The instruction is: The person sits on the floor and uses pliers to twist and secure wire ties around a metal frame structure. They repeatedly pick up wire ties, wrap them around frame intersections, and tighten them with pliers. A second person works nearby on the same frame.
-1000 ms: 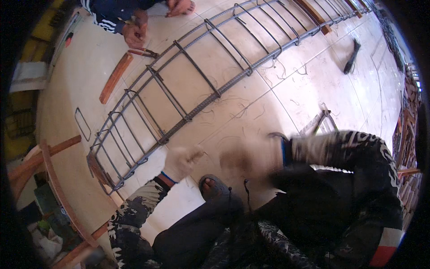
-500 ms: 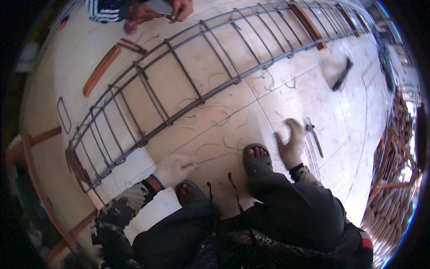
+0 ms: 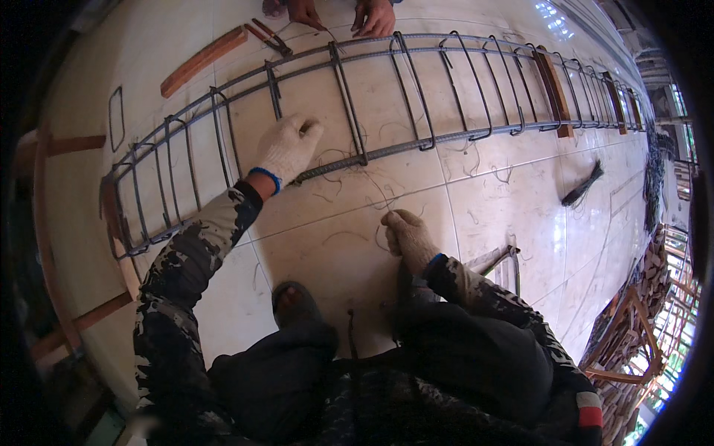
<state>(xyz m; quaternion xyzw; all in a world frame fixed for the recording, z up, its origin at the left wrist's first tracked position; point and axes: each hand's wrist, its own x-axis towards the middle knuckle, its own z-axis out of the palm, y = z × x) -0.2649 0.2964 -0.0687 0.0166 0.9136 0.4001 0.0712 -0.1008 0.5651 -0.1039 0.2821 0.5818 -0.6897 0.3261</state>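
A long rebar cage [image 3: 446,137] lies across the floor, made of ribbed bars and several bent stirrups [image 3: 349,104]. My gloved left hand [image 3: 288,145] is over the cage's left part, fingers curled where a stirrup runs under it; the exact grip is partly hidden. In front of the cage, my gloved right hand [image 3: 407,236] pinches a thin tie wire [image 3: 381,189], which sticks up toward the near bar. Beside my right knee are pincers [image 3: 510,254], partly covered by my sleeve.
Across the cage, a co-worker's hands [image 3: 372,16] hold a wire by the far bar. Pliers [image 3: 268,36] and a wood block [image 3: 202,61] lie there. Wood spacers [image 3: 552,89] cross the cage. A dark wire bundle [image 3: 582,184] and loose wire bits [image 3: 346,235] lie on the tiles.
My left hand has risen from the floor near my left foot to the cage. My right hand has moved left and closed from open onto a wire. The whole view has shifted.
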